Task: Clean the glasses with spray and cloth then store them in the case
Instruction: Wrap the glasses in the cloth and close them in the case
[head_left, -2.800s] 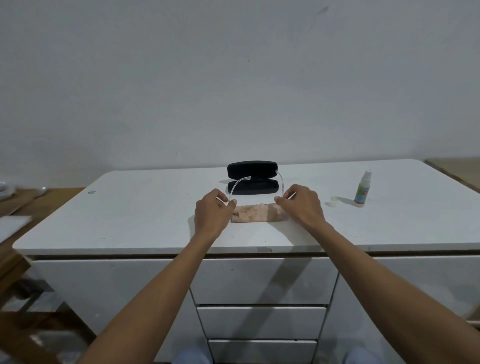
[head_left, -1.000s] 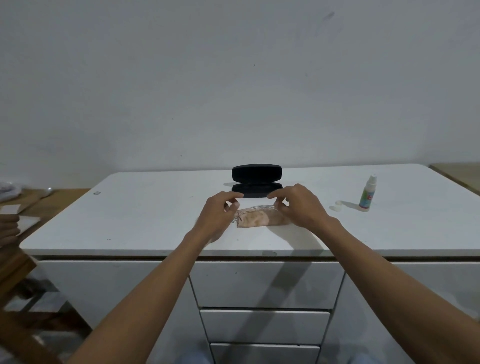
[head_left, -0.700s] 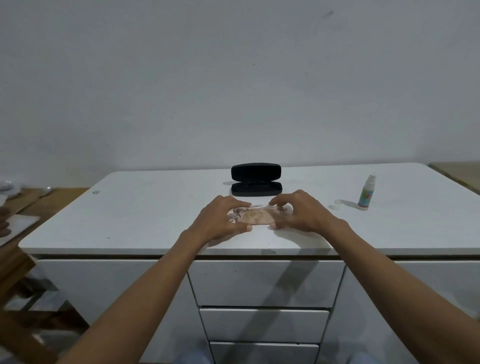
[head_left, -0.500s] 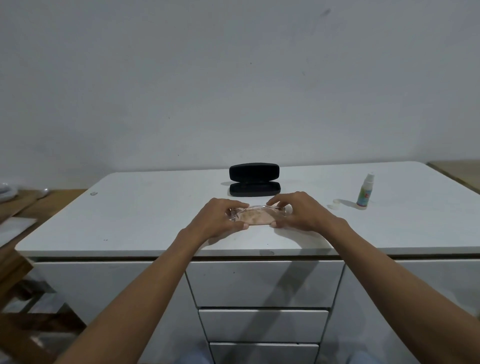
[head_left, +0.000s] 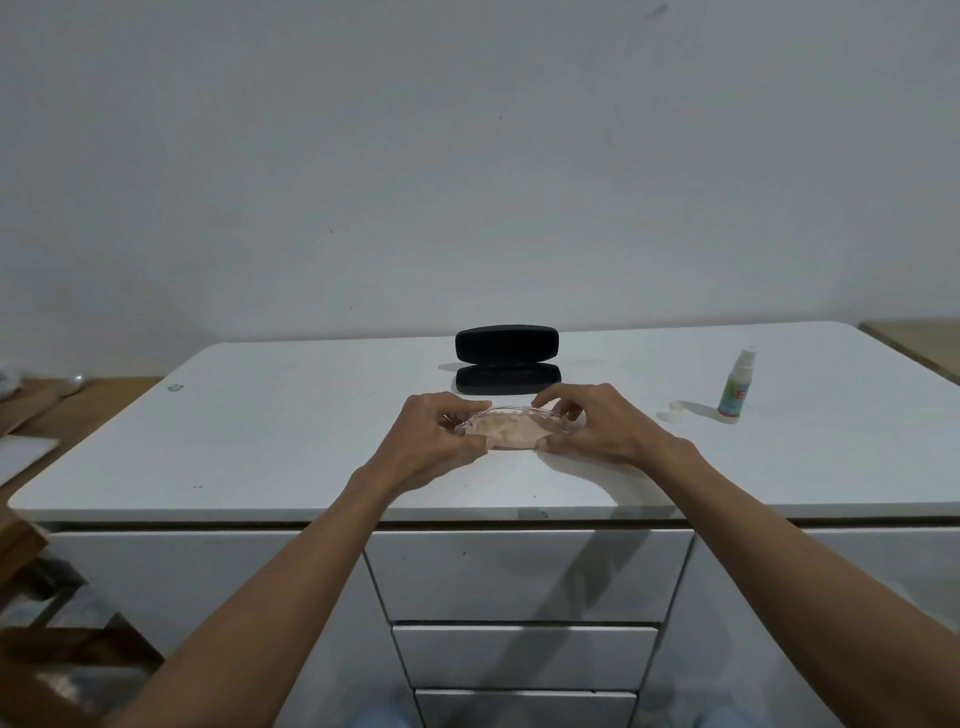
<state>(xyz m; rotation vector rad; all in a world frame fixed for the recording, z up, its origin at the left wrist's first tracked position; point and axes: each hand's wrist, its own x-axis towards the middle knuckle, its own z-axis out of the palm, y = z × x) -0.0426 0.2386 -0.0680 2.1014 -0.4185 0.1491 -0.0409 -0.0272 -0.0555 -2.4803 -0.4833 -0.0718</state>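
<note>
1. Clear plastic, nearly see-through: the glasses (head_left: 511, 413) sit folded between both hands, low over the white desk (head_left: 291, 431) near its front edge, with the pink cloth (head_left: 511, 434) showing under and through them.
2. The left hand (head_left: 434, 441) pinches the left end of the glasses, thumb below and fingers curled over the top.
3. The right hand (head_left: 592, 426) pinches the right end in the same way, its fingers arched over the frame (the exact contact points are too small to make out).
4. The cloth lies bunched on the desk directly beneath the glasses; whether the thumbs also hold it cannot be told.
5. Just behind the hands the black case (head_left: 508, 358) stands open, its lid upright and its lower half flat on the desk, facing the person.
6. To the right, well apart from the hands, a small spray bottle (head_left: 736, 384) stands upright, white nozzle on top and a green label on its body.
7. Its round cap (head_left: 674, 411) lies on the desk just left of the bottle.
8. A small dark speck (head_left: 175, 387) lies on the far left part of the desk.
9. Below the front edge are white drawers (head_left: 524, 574), stacked in a column.
10. A plain grey wall (head_left: 467, 156) fills the background, and wooden furniture (head_left: 57, 410) shows at the left edge.
</note>
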